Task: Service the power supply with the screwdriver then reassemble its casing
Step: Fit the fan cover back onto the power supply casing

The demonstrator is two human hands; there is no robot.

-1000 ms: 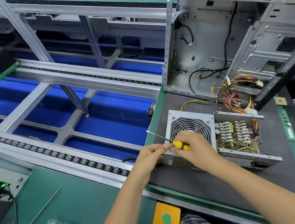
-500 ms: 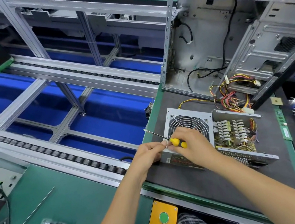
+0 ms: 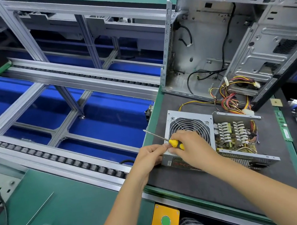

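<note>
While lying on the dark mat (image 3: 199,186), power supply (image 3: 212,138) of grey sheet metal, round wire grille up. Right hand (image 3: 189,150) fingers curled round yellow-black screwdriver (image 3: 175,143), thin steel shaft angled up-left. Left hand (image 3: 150,156) fingertips pinched together at the casing's near corner.

The worktop (image 3: 76,205) has a green surface, with a dark mat (image 3: 199,186) on its right part. Behind it run aluminium conveyor rails (image 3: 60,160) with black rollers, above a blue floor (image 3: 107,121). A yellow box with a green button (image 3: 165,221) sits at the near edge.
</note>
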